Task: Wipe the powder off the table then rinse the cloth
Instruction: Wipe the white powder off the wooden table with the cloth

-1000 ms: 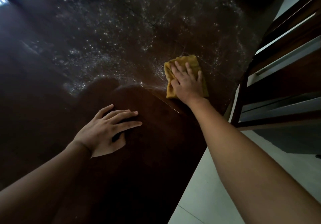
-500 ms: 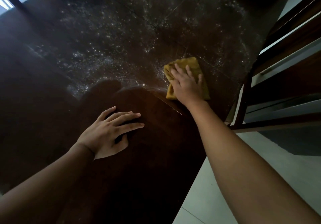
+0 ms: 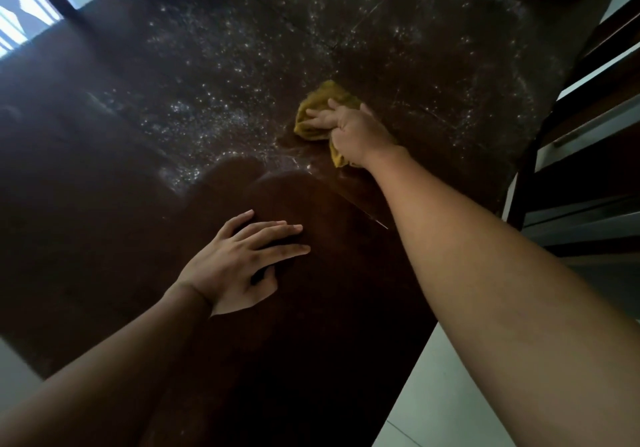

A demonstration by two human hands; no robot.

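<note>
A dark brown table (image 3: pixel 104 204) fills most of the view. White powder (image 3: pixel 221 100) speckles its far half, while the near part looks wiped and glossy. My right hand (image 3: pixel 349 127) presses down on a bunched yellow cloth (image 3: pixel 317 107) at the edge of the powdered area, fingers pointing left. My left hand (image 3: pixel 239 263) lies flat on the wiped surface with its fingers spread, holding nothing.
A dark chair frame (image 3: pixel 588 155) with slats stands close to the table's right edge. Pale floor tiles (image 3: pixel 450 405) show at the lower right. A bright window (image 3: pixel 20 13) is at the upper left corner.
My right hand has turned and pushed the cloth leftward and a little farther into the powder, bunching it up. My left hand has stayed flat in place.
</note>
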